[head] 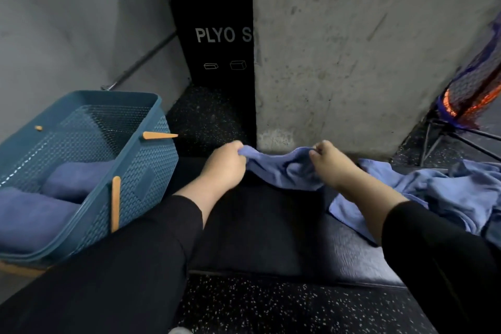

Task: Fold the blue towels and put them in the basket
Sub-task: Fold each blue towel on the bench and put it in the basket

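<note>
Both hands, left hand (225, 163) and right hand (329, 161), are pinching opposite ends of a blue towel (282, 168), holding it stretched left to right above a dark mat (260, 228), beside the basket (135, 171).

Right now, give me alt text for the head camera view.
Both hands, left hand and right hand, pinch a crumpled blue towel over a dark mat. A teal basket holding folded towels sits left; unfolded towels lie right.
</note>
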A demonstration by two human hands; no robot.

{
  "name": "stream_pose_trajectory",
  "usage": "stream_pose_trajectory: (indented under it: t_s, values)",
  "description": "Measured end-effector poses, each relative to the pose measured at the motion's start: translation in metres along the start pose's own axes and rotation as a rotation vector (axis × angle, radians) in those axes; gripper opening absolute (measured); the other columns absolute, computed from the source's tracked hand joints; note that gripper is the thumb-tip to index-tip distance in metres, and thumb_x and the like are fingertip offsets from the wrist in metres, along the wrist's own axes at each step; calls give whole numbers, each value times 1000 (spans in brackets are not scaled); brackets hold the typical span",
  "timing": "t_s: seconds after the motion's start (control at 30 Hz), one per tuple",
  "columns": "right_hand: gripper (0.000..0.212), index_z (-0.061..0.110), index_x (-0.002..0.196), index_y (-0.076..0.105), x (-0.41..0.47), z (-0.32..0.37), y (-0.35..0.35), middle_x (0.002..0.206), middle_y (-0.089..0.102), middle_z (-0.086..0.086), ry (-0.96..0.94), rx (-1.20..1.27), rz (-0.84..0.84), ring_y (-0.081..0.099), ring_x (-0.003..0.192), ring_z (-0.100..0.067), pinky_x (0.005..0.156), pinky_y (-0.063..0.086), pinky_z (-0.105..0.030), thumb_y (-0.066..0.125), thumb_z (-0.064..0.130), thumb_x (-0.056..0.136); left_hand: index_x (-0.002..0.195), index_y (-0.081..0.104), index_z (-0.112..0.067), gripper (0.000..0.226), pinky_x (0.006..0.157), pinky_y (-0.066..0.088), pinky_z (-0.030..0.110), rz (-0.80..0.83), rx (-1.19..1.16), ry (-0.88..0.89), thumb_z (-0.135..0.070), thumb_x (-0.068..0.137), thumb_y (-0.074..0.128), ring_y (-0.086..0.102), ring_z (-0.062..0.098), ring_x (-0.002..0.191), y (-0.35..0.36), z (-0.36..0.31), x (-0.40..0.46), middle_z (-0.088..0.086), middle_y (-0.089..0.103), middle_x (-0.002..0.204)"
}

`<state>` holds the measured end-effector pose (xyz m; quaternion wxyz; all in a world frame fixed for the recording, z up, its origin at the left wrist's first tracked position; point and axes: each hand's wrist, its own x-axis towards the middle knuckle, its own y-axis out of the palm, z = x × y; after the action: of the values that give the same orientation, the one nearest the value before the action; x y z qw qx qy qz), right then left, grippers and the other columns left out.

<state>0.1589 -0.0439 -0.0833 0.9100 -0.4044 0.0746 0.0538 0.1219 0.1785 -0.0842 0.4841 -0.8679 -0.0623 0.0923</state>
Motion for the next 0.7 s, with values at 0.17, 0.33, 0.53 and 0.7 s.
stream_pose_trajectory:
  t_s: [0.17,0.33,0.53,0.7]
  values:
    - [13,9,106,52,13,24,-38,108,65,-19,-87,125,-242,66,94,-37,64,48,-31,47,20,102,68,55,-16,35,61,36,34,-307,-35,-23,-33,99,53,57,30,75,-41,-6,7,1,57,68]
    - [9,16,96,47,-16,50,-68,85,61,1,-312,271,-375,65,83,-27,74,55,-34,48,22,103,71,53,-17,32,67,61,52,-362,-559,63,-29,101,53,69,25,67,-72,-16,-2,-4,58,62]
    - [3,19,100,51,-81,66,-92,87,59,19,-512,300,-506,51,70,14,63,33,-2,49,19,102,90,62,-22,11,82,48,19,-575,-532,246,-22,99,57,64,13,97,-112,-27,-48,-6,69,101]
    - [5,22,94,56,-128,34,-90,78,62,13,-464,240,-487,54,69,-4,61,36,-6,59,22,98,102,72,-10,21,90,41,15,-522,-280,334,2,88,62,61,12,109,-105,-4,-105,-3,66,123]
